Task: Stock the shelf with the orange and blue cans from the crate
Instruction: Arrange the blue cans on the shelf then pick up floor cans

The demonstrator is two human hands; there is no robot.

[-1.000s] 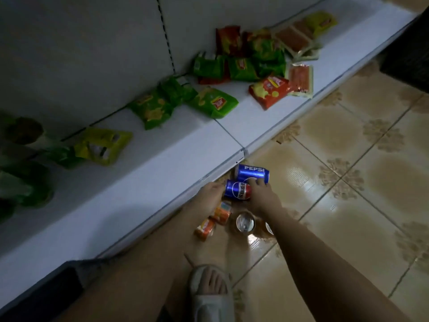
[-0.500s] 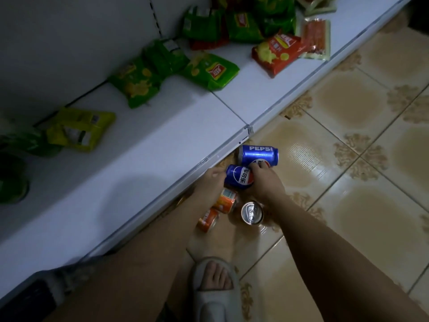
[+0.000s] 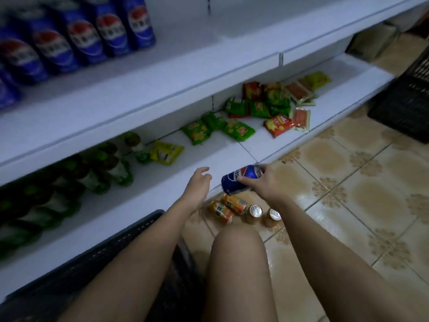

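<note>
My right hand (image 3: 267, 182) grips a blue can (image 3: 239, 180), held on its side just above the floor by the bottom shelf's front edge (image 3: 232, 163). My left hand (image 3: 197, 184) hovers to the left of the can, fingers relaxed and holding nothing. Below them, two orange cans (image 3: 228, 206) lie on the tiled floor beside two upright cans (image 3: 255, 211) seen from the top. A row of blue cans (image 3: 81, 36) stands on the upper shelf (image 3: 162, 73) at the left. The dark crate (image 3: 104, 256) is at my lower left, partly hidden by my arm.
Snack packets (image 3: 239, 130) are scattered on the bottom shelf, and green bottles (image 3: 97, 173) stand at its left. A second dark crate (image 3: 406, 101) sits on the floor at the right. My knee (image 3: 236, 252) is in the foreground.
My right hand has lifted a blue can off the floor. My left hand has let go of it and opened. The view has tilted up, bringing the upper shelf into sight.
</note>
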